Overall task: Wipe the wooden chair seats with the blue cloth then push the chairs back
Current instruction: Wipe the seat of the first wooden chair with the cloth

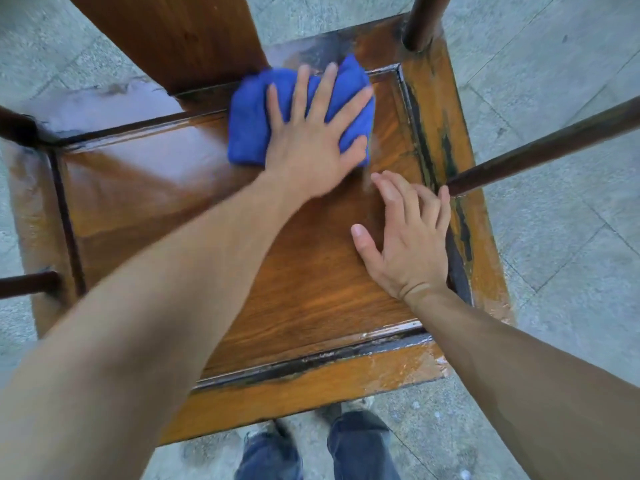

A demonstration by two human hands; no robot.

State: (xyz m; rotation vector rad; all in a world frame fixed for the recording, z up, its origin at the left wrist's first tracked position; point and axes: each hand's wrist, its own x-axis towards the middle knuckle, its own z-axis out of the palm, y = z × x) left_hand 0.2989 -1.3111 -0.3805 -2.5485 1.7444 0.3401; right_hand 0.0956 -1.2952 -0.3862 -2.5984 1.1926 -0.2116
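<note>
Head view looks straight down on a wooden chair seat (pixel 298 271). The left hand (pixel 311 140) lies flat with fingers spread on the folded blue cloth (pixel 252 116), pressing it against the seat's far edge, just beside the backrest slat (pixel 173 32); its grip is wide, closed on nothing. The right hand (pixel 405 237) rests on the seat near the right armrest post (pixel 540 150), fingers relaxed and loosely spread, holding nothing. Below, jeans and shoes (pixel 356 441) stand on the stone floor (pixel 571 237).

Grey stone-tiled floor (pixel 554 98); blue jeans legs (pixel 360 445) below.
</note>
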